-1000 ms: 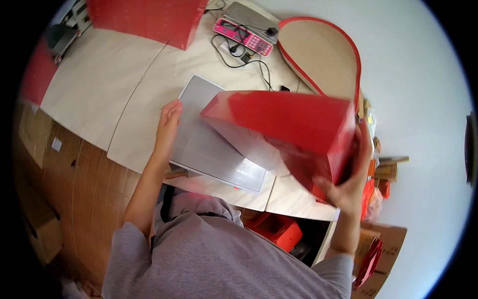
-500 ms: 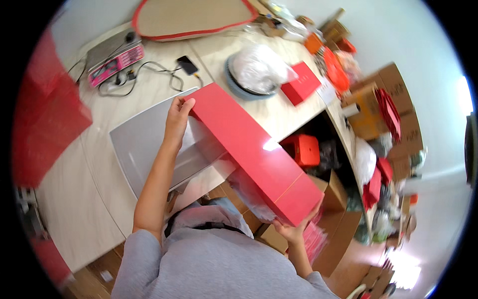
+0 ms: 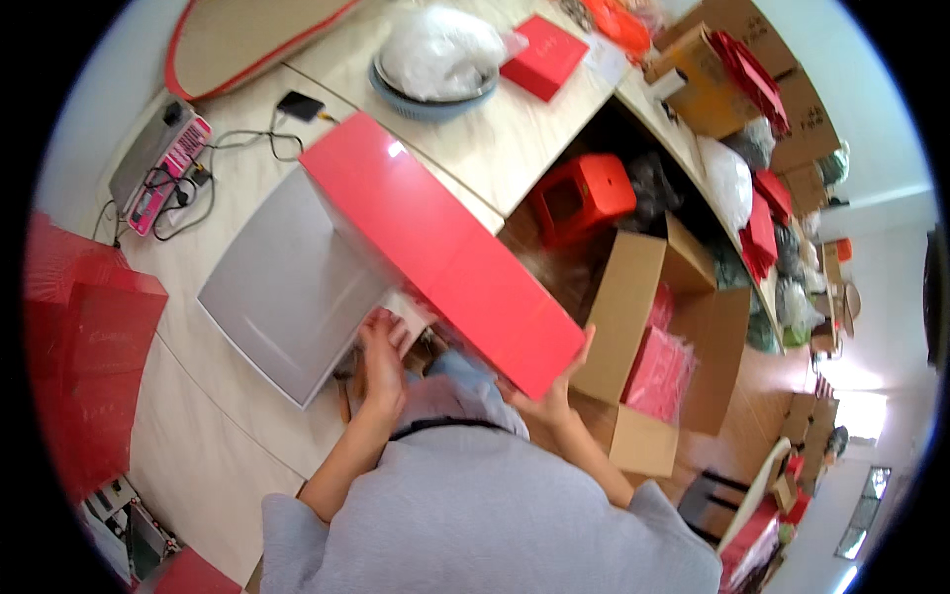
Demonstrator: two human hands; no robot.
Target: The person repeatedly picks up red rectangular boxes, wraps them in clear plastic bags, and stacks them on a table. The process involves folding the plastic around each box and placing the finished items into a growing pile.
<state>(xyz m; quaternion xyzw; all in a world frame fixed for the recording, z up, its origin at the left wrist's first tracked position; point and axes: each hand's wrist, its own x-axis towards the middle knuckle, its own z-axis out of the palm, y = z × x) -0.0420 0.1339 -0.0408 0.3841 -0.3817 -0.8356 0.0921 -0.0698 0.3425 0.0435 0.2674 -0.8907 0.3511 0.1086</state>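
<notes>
A long glossy red box [image 3: 445,252], with a seam across its upper face, slants over a grey sheet-like tray [image 3: 287,277] on the table. My right hand [image 3: 549,396] grips the box's near right end, fingers wrapped around its edges. By the box's lower left side is my left hand [image 3: 384,358], its fingers apart beside a pale flap [image 3: 411,309]. Whether these fingertips touch the flap or the box, I cannot tell. The underside of the box is hidden.
An open cardboard box [image 3: 623,297] with red plastic-wrapped packs stands on the floor at right, near a red stool [image 3: 584,198]. On the table are a scale [image 3: 163,163], a phone [image 3: 300,105], a blue basin [image 3: 435,104] and a smaller red box [image 3: 544,56]. Red bags [image 3: 94,366] hang at left.
My left hand has left the red box's far end and moved down to its near side. My right hand keeps its grip. The view has shifted right.
</notes>
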